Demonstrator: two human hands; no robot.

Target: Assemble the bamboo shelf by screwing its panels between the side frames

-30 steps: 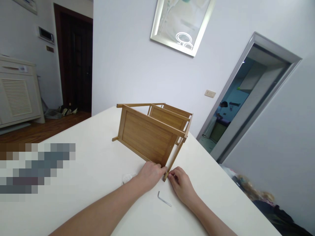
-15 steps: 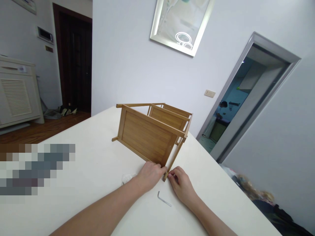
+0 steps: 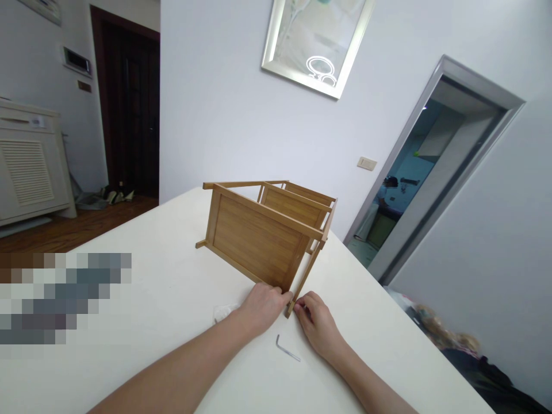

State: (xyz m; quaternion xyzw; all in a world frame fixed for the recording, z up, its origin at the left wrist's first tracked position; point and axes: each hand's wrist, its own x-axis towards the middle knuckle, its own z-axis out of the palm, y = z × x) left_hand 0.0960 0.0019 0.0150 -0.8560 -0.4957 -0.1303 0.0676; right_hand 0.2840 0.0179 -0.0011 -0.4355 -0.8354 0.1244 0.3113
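Observation:
A small wooden shelf rack lies on its side on the white table, its panels standing upright. My left hand is closed around the near lower corner of the front panel, beside the end of a leg. On the other side of that leg, my right hand is pinched with its fingertips against the wood. Whatever sits between those fingertips is too small and hidden to make out. An L-shaped hex key lies on the table just below, between my two forearms.
A clear plastic bag lies partly behind my left forearm on the white table. The wall stands behind the rack. Past the table's right edge are bundled clothes. A pixelated patch covers the table's left side.
Both hands keep the same hold on the rack's corner. The view has shifted very slightly; the rack and hex key have not visibly moved.

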